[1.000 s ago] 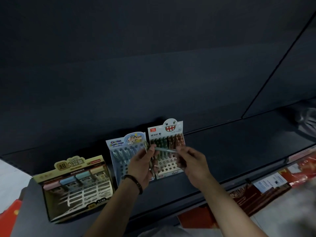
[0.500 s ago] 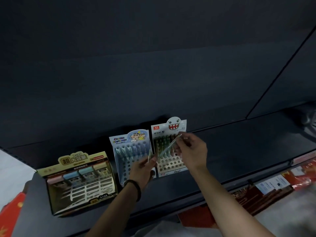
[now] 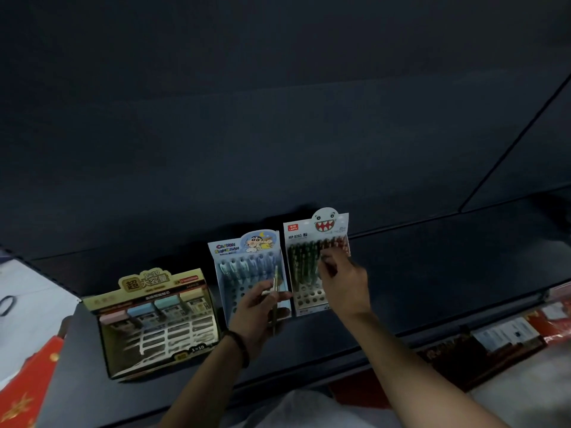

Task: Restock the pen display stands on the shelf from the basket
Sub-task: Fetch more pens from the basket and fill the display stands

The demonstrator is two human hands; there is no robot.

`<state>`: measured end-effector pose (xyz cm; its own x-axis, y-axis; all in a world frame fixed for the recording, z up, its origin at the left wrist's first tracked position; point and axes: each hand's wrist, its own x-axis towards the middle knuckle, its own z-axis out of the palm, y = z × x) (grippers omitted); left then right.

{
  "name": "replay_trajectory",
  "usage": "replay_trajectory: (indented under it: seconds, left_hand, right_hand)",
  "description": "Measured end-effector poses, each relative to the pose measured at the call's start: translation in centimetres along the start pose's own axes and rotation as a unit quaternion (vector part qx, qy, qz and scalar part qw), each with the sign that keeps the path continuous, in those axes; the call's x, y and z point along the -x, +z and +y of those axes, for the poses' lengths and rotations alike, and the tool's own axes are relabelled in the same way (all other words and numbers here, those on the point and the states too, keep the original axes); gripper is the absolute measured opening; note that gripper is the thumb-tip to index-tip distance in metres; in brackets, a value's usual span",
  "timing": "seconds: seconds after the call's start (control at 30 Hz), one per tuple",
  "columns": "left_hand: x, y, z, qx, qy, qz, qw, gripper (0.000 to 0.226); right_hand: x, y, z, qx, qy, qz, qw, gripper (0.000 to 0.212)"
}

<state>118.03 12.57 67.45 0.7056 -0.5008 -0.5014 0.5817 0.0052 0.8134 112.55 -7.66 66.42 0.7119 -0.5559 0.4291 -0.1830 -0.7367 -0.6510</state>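
Observation:
Two pen display stands lean on the dark shelf (image 3: 432, 273). The blue cartoon stand (image 3: 244, 261) holds several pale pens in its top row. The white monster-face stand (image 3: 312, 242) holds green and brown pens, with empty holes below. My left hand (image 3: 259, 310) grips a few pens (image 3: 275, 291) upright in front of the blue stand. My right hand (image 3: 343, 279) reaches into the monster-face stand, fingers curled at the pen rows; any pen in it is hidden. The basket is out of sight.
A yellow cardboard display box (image 3: 157, 319) with coloured refill packs stands at the shelf's left. Red packaging (image 3: 27, 390) lies lower left. Labelled goods (image 3: 509, 332) sit on the lower shelf at the right. The shelf's right half is bare.
My right hand carried one pen from my left hand up and right to the monster-face stand and lowered it among the rows. My left hand stayed by the blue stand.

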Motion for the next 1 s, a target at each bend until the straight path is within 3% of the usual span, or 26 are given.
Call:
replay_trajectory:
  seconds: [0.33,0.43,0.57,0.7,0.9,1.0]
  left_hand:
    - [-0.2,0.4,0.4,0.045,0.01,-0.015,0.999,0.039]
    - [-0.1,0.7,0.7,0.019,0.016,-0.026,0.999,0.033]
    - [-0.1,1.1,0.8,-0.003,0.036,-0.028,0.999,0.026]
    - [-0.6,1.6,0.7,-0.016,0.042,-0.035,0.998,0.027]
    - [-0.7,2.5,0.8,-0.032,0.051,-0.04,0.997,0.026]
    - [-0.9,2.6,0.7,-0.117,0.099,-0.021,0.988,0.023]
  right_hand:
    - [-0.3,0.9,0.2,0.024,0.018,-0.091,0.995,0.012]
    - [-0.7,0.3,-0.4,0.004,0.038,-0.105,0.994,0.01]
    - [-0.4,-1.0,-1.9,-0.109,0.079,-0.03,0.99,0.009]
    - [-1.0,-1.8,-3.4,-0.27,0.135,-0.11,0.947,0.018]
    - [-0.9,-1.8,-3.1,-0.281,0.139,-0.126,0.941,0.028]
    - [-0.8,-1.8,-2.9,-0.258,0.141,-0.106,0.95,0.031]
